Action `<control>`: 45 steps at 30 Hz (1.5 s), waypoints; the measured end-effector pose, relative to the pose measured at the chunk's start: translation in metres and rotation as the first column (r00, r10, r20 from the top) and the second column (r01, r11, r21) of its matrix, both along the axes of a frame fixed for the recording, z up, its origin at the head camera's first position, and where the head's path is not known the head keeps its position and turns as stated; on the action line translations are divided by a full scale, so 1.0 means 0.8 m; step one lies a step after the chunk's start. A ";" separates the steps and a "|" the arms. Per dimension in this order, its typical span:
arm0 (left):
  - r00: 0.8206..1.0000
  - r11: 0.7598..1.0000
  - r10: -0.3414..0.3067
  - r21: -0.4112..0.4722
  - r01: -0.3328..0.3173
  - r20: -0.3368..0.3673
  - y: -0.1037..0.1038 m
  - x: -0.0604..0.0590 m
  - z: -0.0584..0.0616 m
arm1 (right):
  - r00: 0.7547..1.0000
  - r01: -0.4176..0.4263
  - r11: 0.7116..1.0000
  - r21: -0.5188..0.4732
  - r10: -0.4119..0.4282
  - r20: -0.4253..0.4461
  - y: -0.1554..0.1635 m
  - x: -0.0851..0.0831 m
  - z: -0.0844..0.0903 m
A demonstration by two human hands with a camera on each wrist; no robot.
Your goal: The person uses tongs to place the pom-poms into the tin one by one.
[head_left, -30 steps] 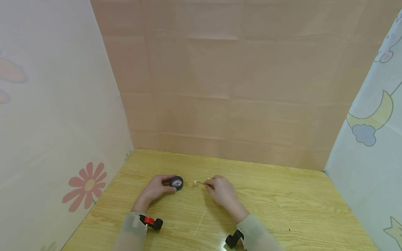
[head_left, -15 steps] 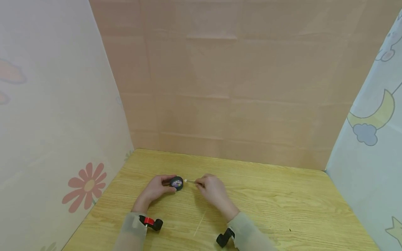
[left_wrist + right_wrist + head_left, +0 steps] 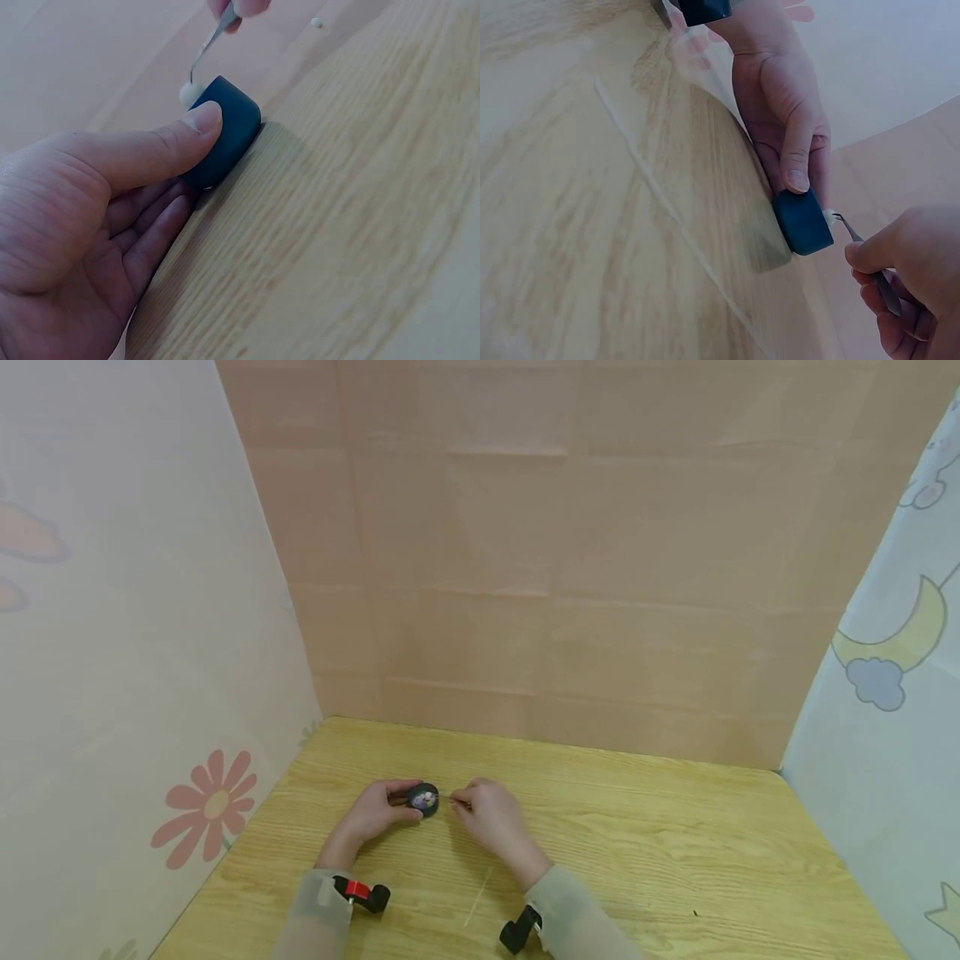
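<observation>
While the left hand (image 3: 372,814) holds the small dark round box (image 3: 423,799) still on the wooden table (image 3: 675,860), the right hand (image 3: 487,817) pinches thin tweezers (image 3: 866,255) pointing left, with a tiny white ball (image 3: 190,93) touching the box's open face.

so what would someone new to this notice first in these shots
Most likely the two hands meeting near the middle of the wooden table: the left hand grips a small dark round container, thumb on its rim. The right hand pinches thin metal tweezers with a small white bead at the tip, right at the container's top. After that, the cartoon-printed curtains on both sides stand out, with a red flower on the left.
</observation>
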State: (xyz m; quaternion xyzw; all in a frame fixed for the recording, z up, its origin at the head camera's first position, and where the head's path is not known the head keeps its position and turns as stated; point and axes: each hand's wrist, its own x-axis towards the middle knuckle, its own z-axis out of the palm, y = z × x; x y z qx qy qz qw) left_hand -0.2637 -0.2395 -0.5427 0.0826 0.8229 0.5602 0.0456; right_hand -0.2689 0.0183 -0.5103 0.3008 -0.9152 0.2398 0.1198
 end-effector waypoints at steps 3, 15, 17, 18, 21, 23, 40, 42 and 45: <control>1.000 1.000 0.000 0.000 0.000 0.006 0.000 0.001 0.001 | 1.000 0.012 1.000 0.001 -0.012 0.018 -0.004 -0.001 -0.002; 1.000 1.000 -0.003 -0.015 0.004 0.031 0.001 0.003 0.002 | 0.996 0.052 0.998 -0.029 -0.050 0.069 -0.008 -0.001 -0.004; 0.999 1.000 -0.002 -0.019 0.002 0.033 0.001 0.002 0.002 | 0.996 0.052 0.998 -0.027 -0.050 0.069 -0.008 -0.001 -0.004; 1.000 1.000 0.000 -0.019 0.001 0.031 0.001 0.003 0.002 | 0.996 0.051 0.998 -0.027 -0.049 0.069 -0.008 -0.001 -0.004; 0.999 1.000 0.002 -0.022 -0.001 0.034 0.001 0.003 0.003 | 0.997 0.050 0.998 -0.025 -0.048 0.068 -0.008 -0.001 -0.004; 1.000 1.000 0.004 -0.026 -0.003 0.030 0.001 0.004 0.003 | 0.997 0.049 0.998 -0.025 -0.047 0.068 -0.008 -0.001 -0.004; 0.999 0.999 0.029 -0.033 -0.028 0.031 0.000 0.002 0.003 | 0.992 0.075 0.995 -0.070 -0.067 0.108 0.013 -0.004 -0.004; 0.999 0.999 0.027 -0.029 -0.027 0.030 0.000 0.002 0.003 | 0.990 0.083 0.994 -0.070 -0.075 0.116 0.016 -0.005 -0.005; 0.999 1.000 0.019 -0.021 -0.018 0.032 -0.001 0.001 0.002 | 0.990 0.085 0.994 -0.073 -0.076 0.118 0.022 -0.006 -0.005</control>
